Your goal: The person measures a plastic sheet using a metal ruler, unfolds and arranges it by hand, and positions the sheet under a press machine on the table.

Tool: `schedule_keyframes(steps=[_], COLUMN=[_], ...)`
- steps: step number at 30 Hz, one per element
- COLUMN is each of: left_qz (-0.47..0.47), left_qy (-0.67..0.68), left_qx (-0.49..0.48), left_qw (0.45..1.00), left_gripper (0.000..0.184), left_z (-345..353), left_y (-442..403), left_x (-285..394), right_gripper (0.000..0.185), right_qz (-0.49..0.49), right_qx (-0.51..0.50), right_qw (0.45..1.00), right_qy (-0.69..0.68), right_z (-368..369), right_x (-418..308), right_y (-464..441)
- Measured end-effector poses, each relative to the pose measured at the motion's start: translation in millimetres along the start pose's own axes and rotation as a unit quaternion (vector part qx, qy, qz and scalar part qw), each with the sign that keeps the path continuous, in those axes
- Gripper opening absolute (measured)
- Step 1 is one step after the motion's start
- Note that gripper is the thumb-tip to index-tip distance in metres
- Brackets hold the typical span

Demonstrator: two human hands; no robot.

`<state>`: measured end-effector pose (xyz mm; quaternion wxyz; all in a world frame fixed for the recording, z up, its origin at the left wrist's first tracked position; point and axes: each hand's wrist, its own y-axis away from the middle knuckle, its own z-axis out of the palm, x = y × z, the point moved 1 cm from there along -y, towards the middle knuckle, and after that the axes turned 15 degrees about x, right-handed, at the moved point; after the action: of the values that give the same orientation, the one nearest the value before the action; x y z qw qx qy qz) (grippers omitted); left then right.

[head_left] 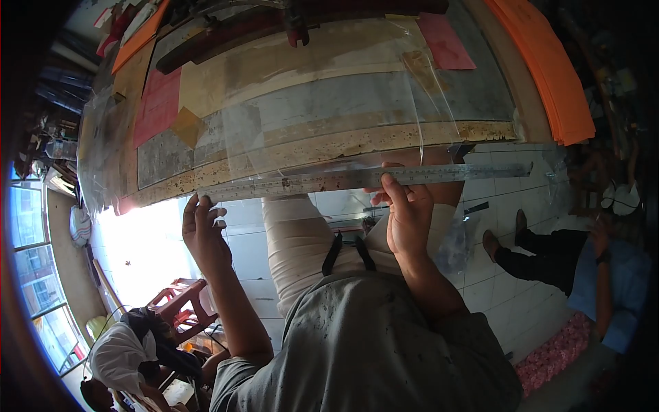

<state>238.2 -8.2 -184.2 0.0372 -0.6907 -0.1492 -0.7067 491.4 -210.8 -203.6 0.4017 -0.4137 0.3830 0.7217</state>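
A long metal ruler (322, 182) with worn, spotted markings lies across the view along the table's near edge. My left hand (206, 233) pinches its left end between thumb and fingers. Further right, my right hand (410, 223) grips the ruler with the thumb on top and fingers beneath. The ruler's right end sticks out past the table corner. Clear plastic film (329, 113) is spread over the work table (473, 96), and a loose part of it hangs over the near edge by the ruler.
A dark red metal bar (233, 38) crosses the table's far side. Pink sheets (445, 41) and orange sheets (549, 75) lie on the table. One person (583, 268) is at the right, another (130, 350) at the lower left near a reddish plastic stool (189, 309).
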Motion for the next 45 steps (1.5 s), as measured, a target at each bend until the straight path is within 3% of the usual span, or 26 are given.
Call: schedule_keyframes(steps=[15,20,38,39,43,45], left_qz=[0.002,0.017,0.030,0.022,0.025,0.031], left_qy=[-0.006,0.004,0.002,-0.037,-0.024,0.002], left_qx=[0.001,-0.017,-0.011,-0.023,-0.030,-0.019], left_qw=[1.000,1.000,0.999,0.999,0.999,0.999], left_gripper=[0.041,0.044,0.038,0.055,0.055,0.045], left_z=[1,-4,7,4,1,2], left_y=[5,0,4,4,-2,-3], left_x=[4,-4,15,15,7,5], right_gripper=[0.028,0.022,0.029,0.029,0.029,0.030], right_qz=[-0.002,0.015,-0.002,0.001,0.002,0.006], right_qx=[-0.002,-0.001,-0.001,0.003,-0.005,-0.014], right_qw=[1.000,1.000,1.000,1.000,1.000,1.000], right_qy=[-0.003,-0.018,-0.011,-0.006,-0.009,-0.013], right_z=[1,2,10,10,8,6], right_x=[2,-1,-2,-2,1,4], right_y=[0,3,0,1,-1,-1])
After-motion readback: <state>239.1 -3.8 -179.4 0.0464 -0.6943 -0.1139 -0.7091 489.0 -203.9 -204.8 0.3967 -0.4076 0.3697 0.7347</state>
